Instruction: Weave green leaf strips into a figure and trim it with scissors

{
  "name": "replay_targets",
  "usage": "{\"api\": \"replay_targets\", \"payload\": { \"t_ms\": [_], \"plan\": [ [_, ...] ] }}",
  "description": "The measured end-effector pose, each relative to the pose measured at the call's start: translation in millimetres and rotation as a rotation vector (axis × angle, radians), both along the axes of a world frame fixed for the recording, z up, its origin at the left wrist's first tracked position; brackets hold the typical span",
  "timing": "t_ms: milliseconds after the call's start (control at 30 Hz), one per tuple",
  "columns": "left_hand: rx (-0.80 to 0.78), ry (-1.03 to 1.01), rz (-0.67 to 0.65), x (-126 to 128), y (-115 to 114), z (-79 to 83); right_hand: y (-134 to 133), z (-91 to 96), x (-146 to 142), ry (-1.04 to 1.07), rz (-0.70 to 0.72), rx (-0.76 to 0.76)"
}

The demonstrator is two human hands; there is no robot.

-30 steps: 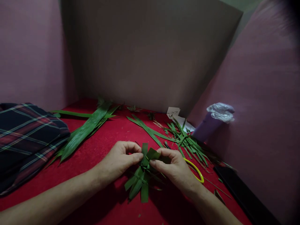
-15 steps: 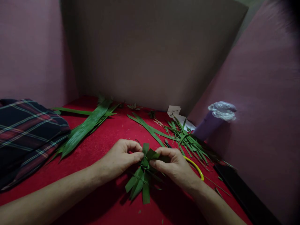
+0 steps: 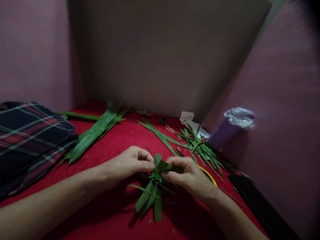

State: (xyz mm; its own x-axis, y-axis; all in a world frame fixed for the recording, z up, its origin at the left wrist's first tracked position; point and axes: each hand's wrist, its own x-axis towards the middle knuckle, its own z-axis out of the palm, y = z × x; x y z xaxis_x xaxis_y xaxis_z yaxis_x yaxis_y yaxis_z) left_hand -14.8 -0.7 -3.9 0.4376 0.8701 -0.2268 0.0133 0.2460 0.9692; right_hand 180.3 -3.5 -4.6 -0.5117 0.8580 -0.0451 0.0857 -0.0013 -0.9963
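Between my two hands is a woven piece of green leaf strips (image 3: pixel 156 186), with several strip ends fanning out below toward me and others sticking up at the top. My left hand (image 3: pixel 136 160) pinches its upper left side with thumb and forefinger. On the upper right, my right hand (image 3: pixel 187 173) grips a strip between thumb and fingers. The knotted middle shows between my fingertips, but the bits right under them are hidden. Just behind my right hand lies a yellow handle (image 3: pixel 208 175), partly covered by the hand.
Broad green leaves (image 3: pixel 92 135) lie at the left beside a plaid cloth item (image 3: pixel 32 143). A pile of cut leaf strips (image 3: pixel 202 150) lies at the right, near white papers (image 3: pixel 187 117), a purple container with clear plastic (image 3: pixel 225 130) and a long black object (image 3: pixel 255 200). All rest on red cloth (image 3: pixel 120 140).
The woven piece has tilted slightly, and a thin strip now sticks out on its left side. Both hands keep their pinch. The whole view has shifted a little.
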Motion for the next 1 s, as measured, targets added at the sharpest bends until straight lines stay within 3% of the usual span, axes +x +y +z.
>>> {"api": "replay_targets", "payload": {
  "t_ms": [400,1000],
  "plan": [
    [-0.014,-0.016,-0.001,-0.4,-0.8,2.0,1.6,-2.7,1.0,0.004,0.018,-0.005],
    [0.015,0.03,0.034,2.2,-2.7,3.0,-0.3,1.1,2.5,-0.108,0.033,0.123]
  ]
}}
